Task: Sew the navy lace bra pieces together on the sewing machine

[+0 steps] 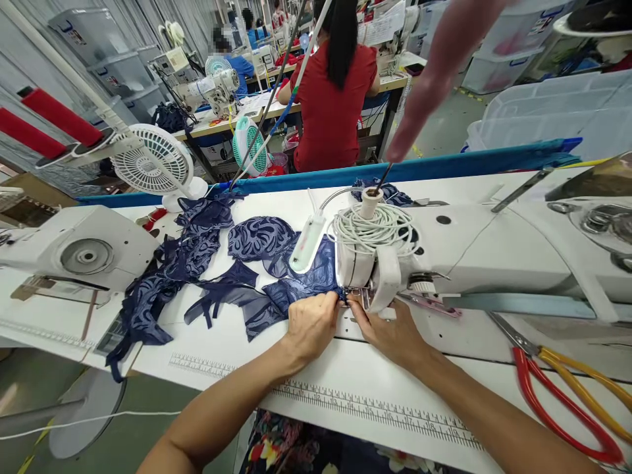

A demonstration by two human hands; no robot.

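Note:
A navy blue bra (261,238) with a patterned cup lies under the head of the white sewing machine (474,243). My left hand (312,329) is closed on the bra's edge, just left of the presser foot (364,296). Close beside it, my right hand (392,332) has its thumb and fingers at the same spot by the needle area. What the right fingers pinch is too small and covered to make out. A small lamp (307,245) on a bendy neck hangs over the cloth.
Scissors (536,355) with red and yellow handles lie at the right. More navy bras (190,257) are heaped at the left, reaching a second sewing machine (93,247). A white fan (153,158) and red thread cones (62,117) stand behind. A person in red (328,105) sits beyond.

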